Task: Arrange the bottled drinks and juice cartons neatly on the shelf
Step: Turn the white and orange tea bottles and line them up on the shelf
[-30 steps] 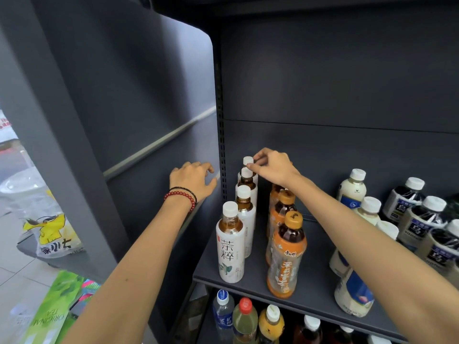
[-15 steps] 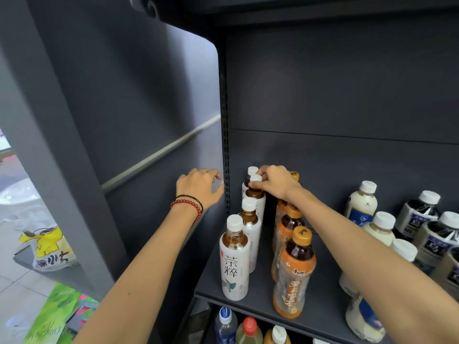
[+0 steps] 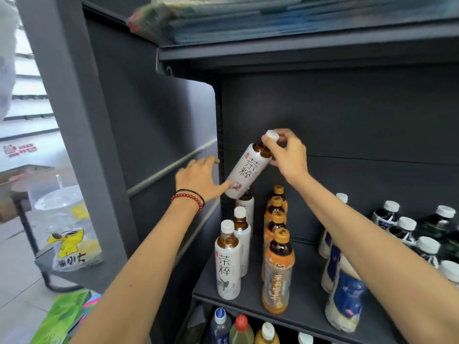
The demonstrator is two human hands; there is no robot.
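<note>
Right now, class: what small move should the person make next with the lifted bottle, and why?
Probably turn the white tea bottle upright and lower it behind its row. The right hand holds it tilted by the neck, the left hand touching its base.

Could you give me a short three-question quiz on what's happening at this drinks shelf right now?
1. True or false: the lifted white tea bottle is tilted.
2. Which hand grips it near the cap: A) left hand B) right hand?
3. What colour are the labels in the row of bottles right of the white row?

Key: 1 true; 2 B, while the left hand's thumb touches its base; 3 orange.
</note>
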